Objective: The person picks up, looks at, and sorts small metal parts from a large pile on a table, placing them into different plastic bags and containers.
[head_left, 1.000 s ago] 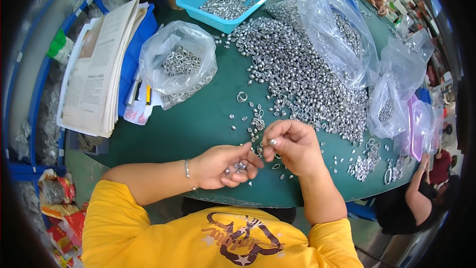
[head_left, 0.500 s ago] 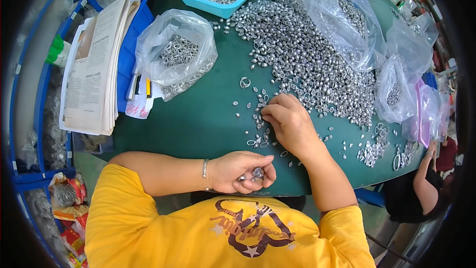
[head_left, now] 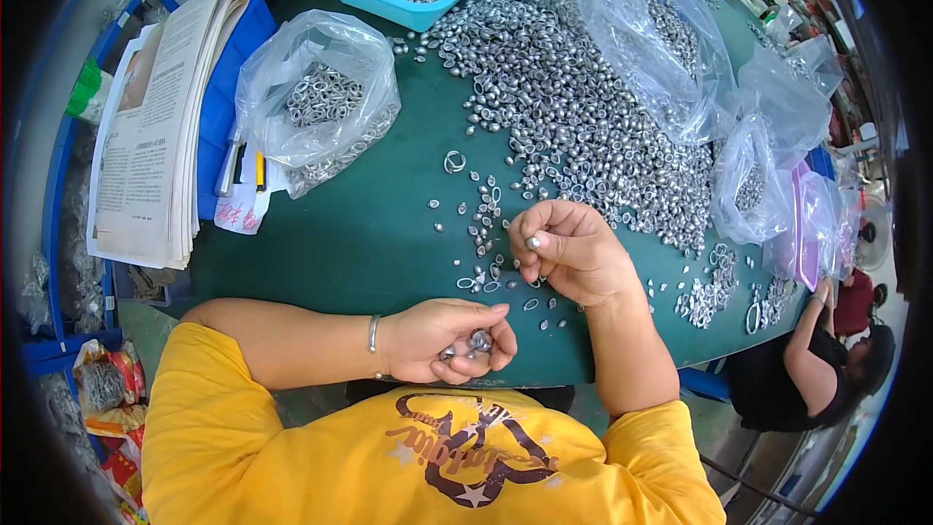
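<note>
By the near table [head_left: 292, 262] edge, the left hand [head_left: 445, 340] is turned palm-up, loosely curled around metal pieces [head_left: 478, 341]. A bead [head_left: 533, 243] is pinched in the right hand [head_left: 575, 255] — thumb against finger. Beyond, space is filled by a heap [head_left: 583, 126] — flanked at left by a plastic bag [head_left: 267, 102].

Can see, at left, newspapers [head_left: 146, 151] against a blue bin [head_left: 231, 87] (with a yellow-and-black cutter [head_left: 260, 171] near it), and, far right, a co-worker in black [head_left: 773, 384].
</note>
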Action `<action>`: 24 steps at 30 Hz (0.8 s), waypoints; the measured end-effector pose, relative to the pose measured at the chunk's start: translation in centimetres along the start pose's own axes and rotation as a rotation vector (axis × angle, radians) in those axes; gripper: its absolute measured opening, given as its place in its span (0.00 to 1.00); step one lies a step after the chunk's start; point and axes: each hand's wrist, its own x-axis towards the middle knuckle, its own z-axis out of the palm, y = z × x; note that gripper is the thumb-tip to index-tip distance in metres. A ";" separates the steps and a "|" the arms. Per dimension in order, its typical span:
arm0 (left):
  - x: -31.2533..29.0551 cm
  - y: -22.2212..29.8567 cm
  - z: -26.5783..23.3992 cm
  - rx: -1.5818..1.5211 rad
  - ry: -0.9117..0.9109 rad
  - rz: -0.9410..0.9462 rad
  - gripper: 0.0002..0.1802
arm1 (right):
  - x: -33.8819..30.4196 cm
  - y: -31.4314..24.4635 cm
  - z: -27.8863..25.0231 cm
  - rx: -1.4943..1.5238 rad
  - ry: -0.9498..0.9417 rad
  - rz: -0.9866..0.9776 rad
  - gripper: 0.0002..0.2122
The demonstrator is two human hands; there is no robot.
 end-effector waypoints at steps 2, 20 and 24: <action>-0.1 0.1 0.1 -0.051 -0.021 -0.005 0.25 | -0.1 0.0 0.2 0.010 -0.036 0.000 0.04; 0.0 -0.4 -0.3 0.063 -0.051 -0.001 0.21 | 3.1 1.2 0.9 -1.711 0.296 -0.740 0.09; 0.0 -0.5 -0.1 0.120 -0.028 0.003 0.20 | 3.0 1.3 0.9 -1.808 0.311 -0.734 0.08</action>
